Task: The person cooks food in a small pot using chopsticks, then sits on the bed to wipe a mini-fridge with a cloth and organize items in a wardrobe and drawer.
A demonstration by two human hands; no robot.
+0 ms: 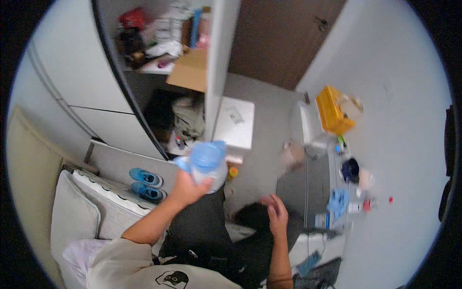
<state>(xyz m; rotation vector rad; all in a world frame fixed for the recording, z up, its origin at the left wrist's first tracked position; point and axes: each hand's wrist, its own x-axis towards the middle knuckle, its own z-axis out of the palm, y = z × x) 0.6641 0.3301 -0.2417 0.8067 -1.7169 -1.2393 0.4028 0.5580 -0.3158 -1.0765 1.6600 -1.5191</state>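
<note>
A clear plastic pitcher with a light-blue lid (pixel 207 155) is in my left hand (pixel 191 189), held up in front of the wardrobe opening. My thumb lies across its side, and the blue handle sticks out at the left. What the pitcher contains is too blurred to tell. Over the dark area by my legs hangs my right hand (pixel 276 213), with nothing in it and its fingers apart. To its right is a dark grey desk-like surface (pixel 317 188) with a light-blue cloth (pixel 338 202) lying on it.
An open wardrobe (pixel 164 72) holds clothes, bags and a cardboard box (pixel 189 70). A white box (pixel 236 123) stands beside its panel. Blue sneakers (pixel 146 184) sit by the bed pillows (pixel 74 206). A yellow basket (pixel 334 110), a bottle (pixel 362 206) and cables line the right wall.
</note>
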